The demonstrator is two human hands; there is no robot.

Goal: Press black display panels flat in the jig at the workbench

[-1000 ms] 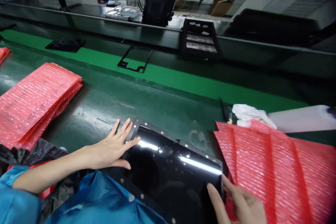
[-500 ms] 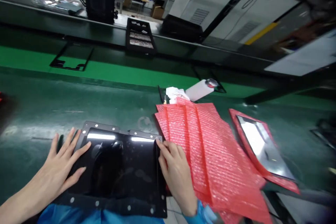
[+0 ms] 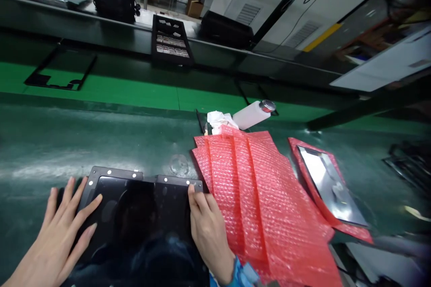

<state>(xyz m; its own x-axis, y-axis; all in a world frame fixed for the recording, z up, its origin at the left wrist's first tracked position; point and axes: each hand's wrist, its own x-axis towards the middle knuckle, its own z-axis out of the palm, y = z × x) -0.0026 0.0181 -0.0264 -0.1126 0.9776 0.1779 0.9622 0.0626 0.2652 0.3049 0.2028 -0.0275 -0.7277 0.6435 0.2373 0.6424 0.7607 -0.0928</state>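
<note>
A glossy black panel [image 3: 141, 215] with a screw-studded rim lies flat on the dark green bench right in front of me. My left hand [image 3: 59, 240] rests open on its left edge, fingers spread over the frame. At the panel's right edge my right hand [image 3: 207, 228] has its fingers curled along the side, touching both the panel and the pile of red bubble-wrap bags [image 3: 266, 206] beside it.
A second panel [image 3: 328, 184] lies partly in a red bag at the right. Behind the bags lie a white bottle [image 3: 252, 114] on its side and a white cloth [image 3: 218, 121]. A black frame [image 3: 59, 71] sits on the green belt; a black parts tray [image 3: 170, 40] stands beyond.
My view has swung right, so the left red pile has left the picture. The panel now sits squarer to me and lower in view. My right hand has moved from the near corner to the right edge.
</note>
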